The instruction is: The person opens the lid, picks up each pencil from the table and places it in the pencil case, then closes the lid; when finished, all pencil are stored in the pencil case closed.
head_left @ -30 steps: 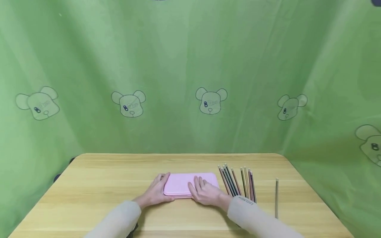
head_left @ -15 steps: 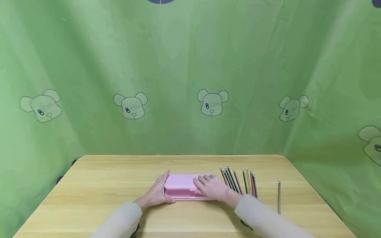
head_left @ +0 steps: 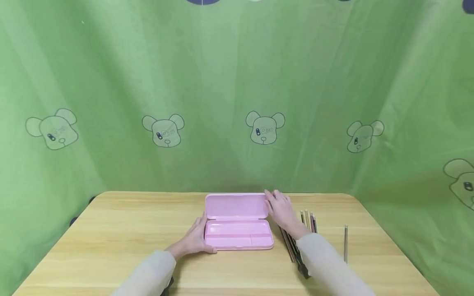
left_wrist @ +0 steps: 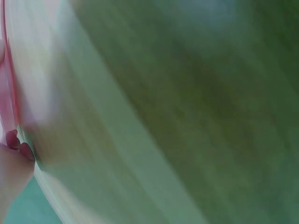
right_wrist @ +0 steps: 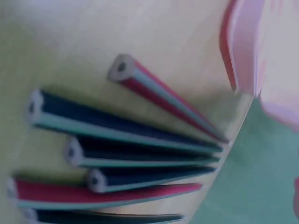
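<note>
A pink pencil case (head_left: 242, 227) lies on the table with its lid (head_left: 237, 206) raised toward the back. Its shallow inside shows divided sections with nothing in them. My left hand (head_left: 192, 238) grips the left end, thumb along the front edge; the left wrist view catches only part of that hand and the case's side (left_wrist: 8, 93). At the lid's upper right corner, my right hand (head_left: 282, 209) holds the edge with thumb and fingers. Under the right forearm lie several pencils (head_left: 290, 246), seen in the right wrist view as dark pencils (right_wrist: 121, 121) and red-striped ones.
More pencils (head_left: 308, 220) lie just right of the right wrist, partly hidden by the sleeve. A single pencil (head_left: 346, 242) lies farther right. The wooden table (head_left: 129, 222) ends at a green curtain (head_left: 214, 164) with bear faces.
The lid has swung up and back from closed, exposing the inside. My right hand has moved from the case's front edge up and to the right with it; the left hand stays at the left end.
</note>
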Tool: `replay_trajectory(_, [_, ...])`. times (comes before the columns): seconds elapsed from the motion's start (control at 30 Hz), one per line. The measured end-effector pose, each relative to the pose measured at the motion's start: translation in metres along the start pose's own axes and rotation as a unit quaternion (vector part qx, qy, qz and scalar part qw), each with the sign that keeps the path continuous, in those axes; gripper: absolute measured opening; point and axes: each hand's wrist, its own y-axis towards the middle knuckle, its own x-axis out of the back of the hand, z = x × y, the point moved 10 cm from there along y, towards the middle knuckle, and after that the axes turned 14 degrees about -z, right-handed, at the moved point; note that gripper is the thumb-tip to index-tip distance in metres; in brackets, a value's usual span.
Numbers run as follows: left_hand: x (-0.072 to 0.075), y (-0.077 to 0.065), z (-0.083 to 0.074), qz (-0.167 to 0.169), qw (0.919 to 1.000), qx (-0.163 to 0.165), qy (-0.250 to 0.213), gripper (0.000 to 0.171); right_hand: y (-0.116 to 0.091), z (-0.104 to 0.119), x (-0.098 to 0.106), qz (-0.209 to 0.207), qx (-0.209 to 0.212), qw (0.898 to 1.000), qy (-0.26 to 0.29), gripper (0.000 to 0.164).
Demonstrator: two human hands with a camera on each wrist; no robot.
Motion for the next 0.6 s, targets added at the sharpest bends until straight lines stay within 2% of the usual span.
replay_trajectory(0.13, [0.0, 0.001, 0.0, 0.005, 0.9999, 0.01, 0.005, 0.127, -0.017, -0.011, -0.016, 0.127, -0.043, 0.991, 0.02, 0.056])
replay_trajectory(0.23, [0.001, 0.001, 0.001, 0.01, 0.9998, 0.012, 0.013, 0.124, -0.032, -0.009, -0.024, 0.199, -0.066, 0.977, 0.047, 0.069])
replay_trajectory(0.37, [0.002, 0.004, 0.004, 0.016, 0.9993, 0.012, 0.031, 0.12, -0.052, 0.0, -0.032, 0.282, -0.09, 0.953, 0.065, 0.074])
replay_trajectory(0.47, [0.001, 0.005, 0.005, 0.017, 0.9989, 0.009, 0.042, 0.118, -0.062, 0.003, -0.035, 0.313, -0.11, 0.94, 0.082, 0.074])
replay_trajectory(0.6, [-0.003, 0.003, 0.003, 0.021, 0.9986, 0.001, 0.049, 0.116, -0.068, 0.002, -0.028, 0.297, -0.112, 0.941, 0.118, 0.073])
